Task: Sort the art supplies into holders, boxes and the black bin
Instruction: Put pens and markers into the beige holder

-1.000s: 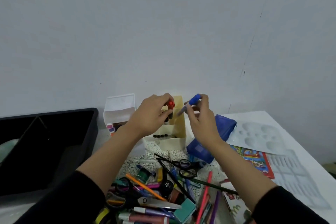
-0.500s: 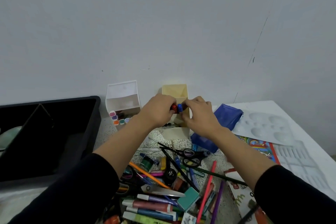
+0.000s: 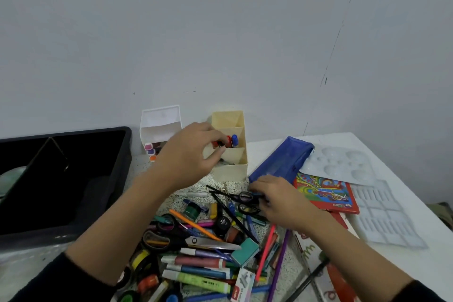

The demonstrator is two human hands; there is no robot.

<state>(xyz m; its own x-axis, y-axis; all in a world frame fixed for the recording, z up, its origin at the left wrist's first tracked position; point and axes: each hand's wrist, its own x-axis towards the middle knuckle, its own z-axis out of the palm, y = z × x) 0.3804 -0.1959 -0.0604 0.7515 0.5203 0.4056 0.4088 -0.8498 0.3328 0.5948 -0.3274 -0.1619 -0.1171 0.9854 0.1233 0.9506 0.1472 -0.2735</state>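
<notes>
The left hand (image 3: 193,152) pinches a red marker (image 3: 226,142) at the holder's (image 3: 231,169) middle compartment. It is light, stiff and slick, so grip it mid-barrel. The right hand (image 3: 278,200) curls over the scissors (image 3: 245,197), perhaps gripping them; I cannot tell.

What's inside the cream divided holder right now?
Middle compartment: a blue-capped marker and a red-capped marker that the left hand grips. Front compartment: a dark pen-like item. The hand covers the holder on its left side.

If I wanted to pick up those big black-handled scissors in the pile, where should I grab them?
Probably by the black handle loops of the big scissors, coming from above on the left: the closed blades point right toward the teal block, and the loops lie exposed.
</notes>
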